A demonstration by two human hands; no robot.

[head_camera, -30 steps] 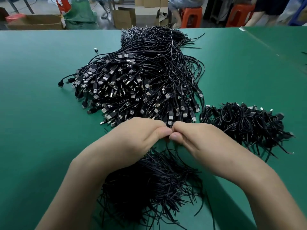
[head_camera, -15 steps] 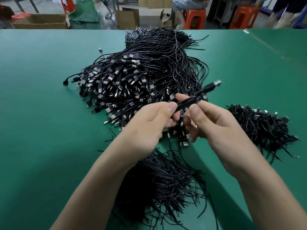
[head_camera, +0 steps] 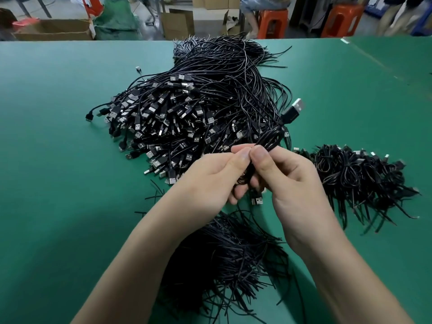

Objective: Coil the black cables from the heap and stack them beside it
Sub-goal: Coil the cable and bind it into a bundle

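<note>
Jo: Both hands have come up off the near edge of the heap since a second ago, and one cable came with them. Its plug now points to the upper right, just right of centre.

Sam: Grip?

Jo: Left hand and right hand sit thumb to thumb at mid-frame, both pinching the folded strands. The loop stands above the thumbs, clear of the table.

Sam: Step?

Jo: Coiling, roughly halfway by my read. The loop is formed but not secured. A second plug shows below the fingers; can't tell if it's this cable's other end.

Sam: Next move?

Jo: Probably wrap the tail round the loop so it holds. One hand has to keep the pinch while the other works the tail, or the loop springs open. Thin strands lie at lower centre between the forearms. They might be ties, can't confirm.

Sam: Then?

Jo: Onto the stack of coiled ones, right of centre, just beside the heap. The heap dwarfs the stack, so plenty is left.
</note>
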